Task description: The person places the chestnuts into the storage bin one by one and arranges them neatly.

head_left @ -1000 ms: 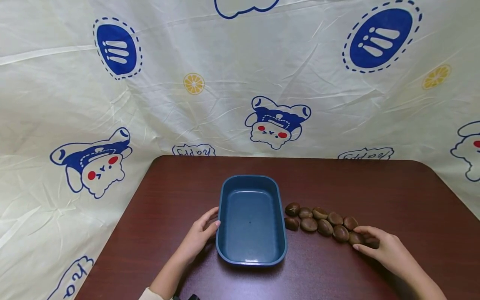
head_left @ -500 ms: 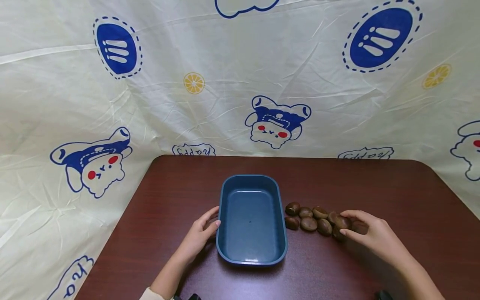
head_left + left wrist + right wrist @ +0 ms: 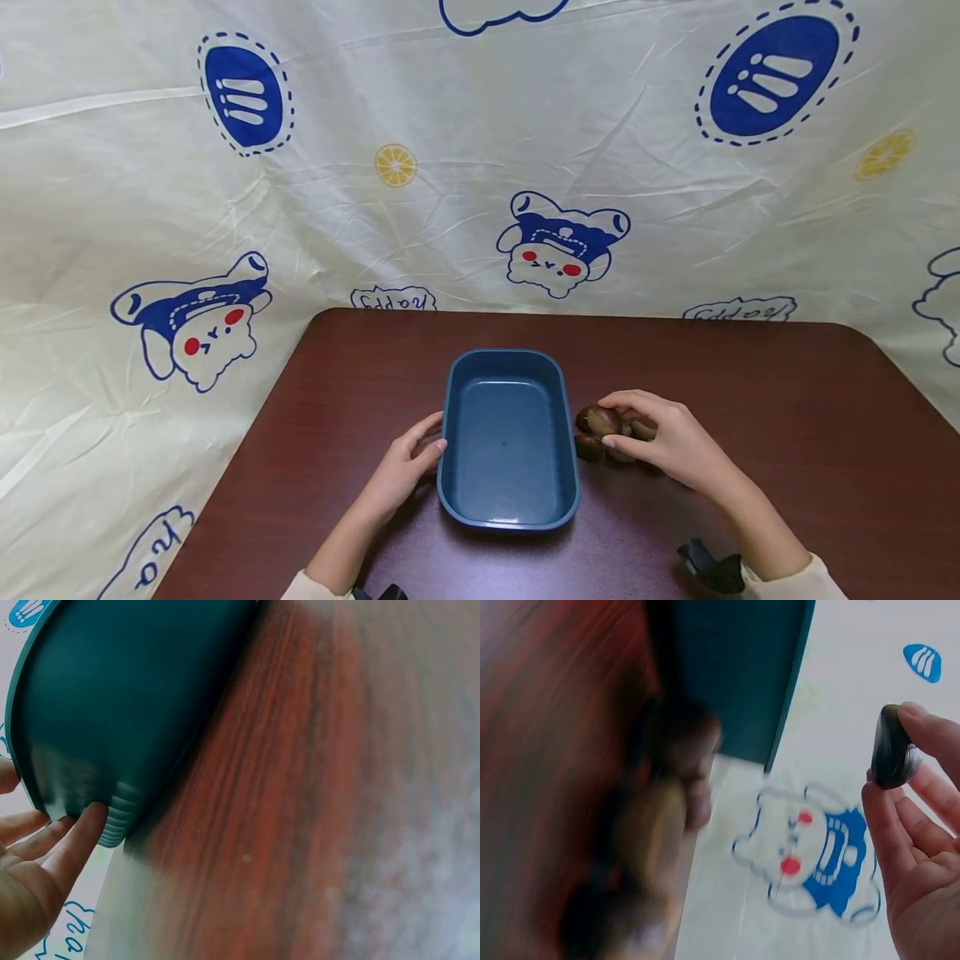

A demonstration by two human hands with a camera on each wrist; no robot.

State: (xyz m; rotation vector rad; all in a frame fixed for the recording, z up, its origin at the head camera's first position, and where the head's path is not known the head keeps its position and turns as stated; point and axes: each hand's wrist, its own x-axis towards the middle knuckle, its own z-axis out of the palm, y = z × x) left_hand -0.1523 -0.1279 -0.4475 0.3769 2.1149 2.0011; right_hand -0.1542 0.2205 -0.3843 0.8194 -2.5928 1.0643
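Note:
A deep blue rectangular plastic box (image 3: 504, 450) stands upright on the table. My left hand (image 3: 405, 467) rests against its left side, and in the left wrist view the fairly straight fingers (image 3: 82, 832) touch the outer wall near the rim. Between the thumb and fingers of my right hand (image 3: 671, 437) is a brown chestnut (image 3: 891, 750), raised above the others. That hand is just right of the box. Several more chestnuts (image 3: 588, 448) lie in a cluster beside the box's right wall, partly hidden by the right hand; they look blurred in the right wrist view.
The dark reddish-brown table (image 3: 787, 400) has rounded far corners. Behind and to its left hangs a pale cloth (image 3: 442, 233) with blue cartoon prints. A black wrist strap (image 3: 711, 568) shows on the right forearm.
My right hand has moved left from the row's right end to near the box, carrying one chestnut it has picked up. The left hand stays at the box; the view has shifted slightly.

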